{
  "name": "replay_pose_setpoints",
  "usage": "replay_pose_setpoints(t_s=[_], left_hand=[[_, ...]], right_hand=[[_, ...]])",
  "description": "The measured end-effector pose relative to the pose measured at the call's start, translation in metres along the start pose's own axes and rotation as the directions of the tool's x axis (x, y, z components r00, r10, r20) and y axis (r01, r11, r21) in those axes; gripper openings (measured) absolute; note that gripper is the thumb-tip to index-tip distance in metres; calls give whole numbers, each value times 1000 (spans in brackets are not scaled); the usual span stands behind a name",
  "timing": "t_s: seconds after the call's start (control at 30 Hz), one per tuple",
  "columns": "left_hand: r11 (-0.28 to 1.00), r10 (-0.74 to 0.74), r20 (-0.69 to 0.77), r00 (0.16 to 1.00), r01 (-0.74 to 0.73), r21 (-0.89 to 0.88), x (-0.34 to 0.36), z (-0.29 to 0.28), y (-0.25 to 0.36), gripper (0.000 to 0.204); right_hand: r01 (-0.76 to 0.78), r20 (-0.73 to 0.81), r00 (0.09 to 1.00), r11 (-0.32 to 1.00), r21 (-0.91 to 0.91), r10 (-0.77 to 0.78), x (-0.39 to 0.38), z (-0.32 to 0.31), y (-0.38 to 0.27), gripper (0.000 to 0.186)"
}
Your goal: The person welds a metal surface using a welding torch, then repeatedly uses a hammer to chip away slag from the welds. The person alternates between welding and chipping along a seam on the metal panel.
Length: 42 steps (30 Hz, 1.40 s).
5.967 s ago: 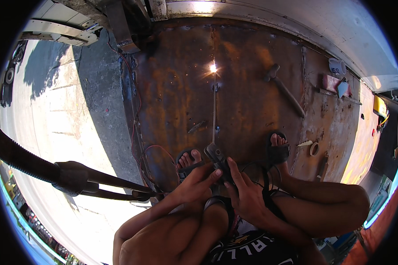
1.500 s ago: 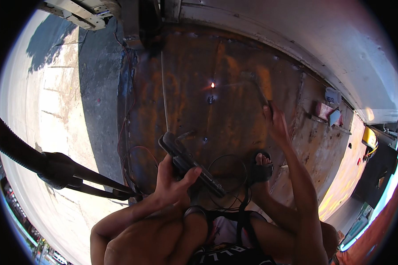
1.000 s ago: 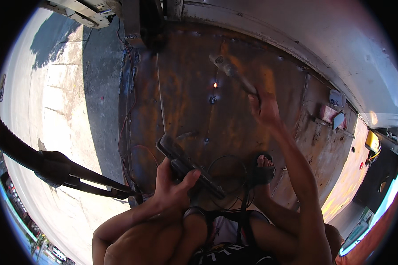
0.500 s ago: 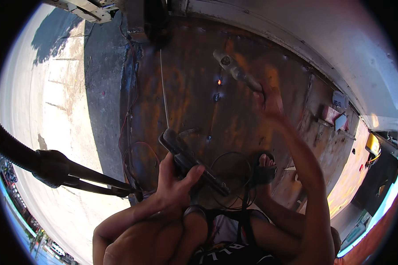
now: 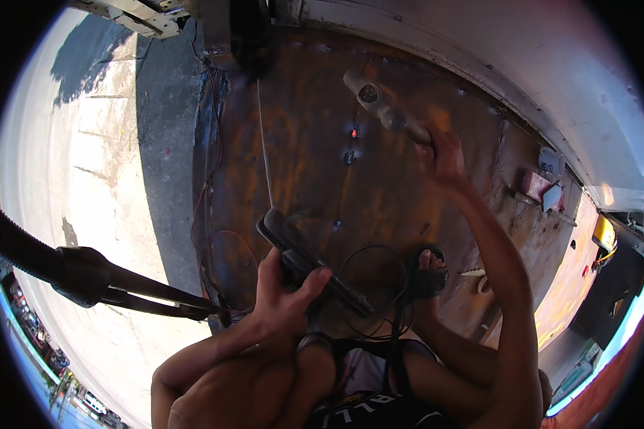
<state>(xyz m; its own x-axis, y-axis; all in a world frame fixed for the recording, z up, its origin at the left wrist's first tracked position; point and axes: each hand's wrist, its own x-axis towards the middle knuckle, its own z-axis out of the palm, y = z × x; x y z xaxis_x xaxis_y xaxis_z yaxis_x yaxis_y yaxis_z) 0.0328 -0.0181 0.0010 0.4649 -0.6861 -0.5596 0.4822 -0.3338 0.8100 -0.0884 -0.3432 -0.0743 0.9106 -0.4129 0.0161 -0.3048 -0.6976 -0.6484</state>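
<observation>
My left hand grips a black electrode holder, from which a long thin rod runs forward over the rusty steel plate. My right hand is closed round the handle of a hammer; its head is over the plate, up and left of that hand. Just below the hammer head, a small red glowing spot sits on a seam, with a dark weld mark close under it. A black cable loops beside the holder, near my right sandaled foot.
A white wall borders the plate at the back. At right lie a white container, a red block and a yellow object. Thin wires follow the plate's left edge. A black jointed tube crosses the lower left above sunlit concrete.
The hammer, lying on the plate 6 seconds ago, is now in my right hand, raised over the seam. The holder has moved to my left hand alone. The bright spark has dimmed to red.
</observation>
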Motion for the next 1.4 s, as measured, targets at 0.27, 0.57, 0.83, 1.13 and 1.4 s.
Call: replay_pose_setpoints(t_s=[0.27,0.57,0.83,1.13,1.4], left_hand=[[998,67,31,997,-67,-1,12,10,7,34],[1000,10,7,1000,-11,23,4,6,2,34],[998,-61,42,997,59,37,-11,8,14,35],[999,12,22,1000,-11,-42,4,13,10,36],[993,110,4,994,-110,43,5,13,9,40]], right_hand=[[-61,214,963,903,-425,166,-27,16,88,42],[7,54,999,1000,29,-9,-10,-4,9,32],[-317,196,922,942,-109,333,-2,20,57,45],[198,-272,956,920,338,-106,6,-22,-23,47],[-142,14,989,969,-202,148,23,30,51,40]])
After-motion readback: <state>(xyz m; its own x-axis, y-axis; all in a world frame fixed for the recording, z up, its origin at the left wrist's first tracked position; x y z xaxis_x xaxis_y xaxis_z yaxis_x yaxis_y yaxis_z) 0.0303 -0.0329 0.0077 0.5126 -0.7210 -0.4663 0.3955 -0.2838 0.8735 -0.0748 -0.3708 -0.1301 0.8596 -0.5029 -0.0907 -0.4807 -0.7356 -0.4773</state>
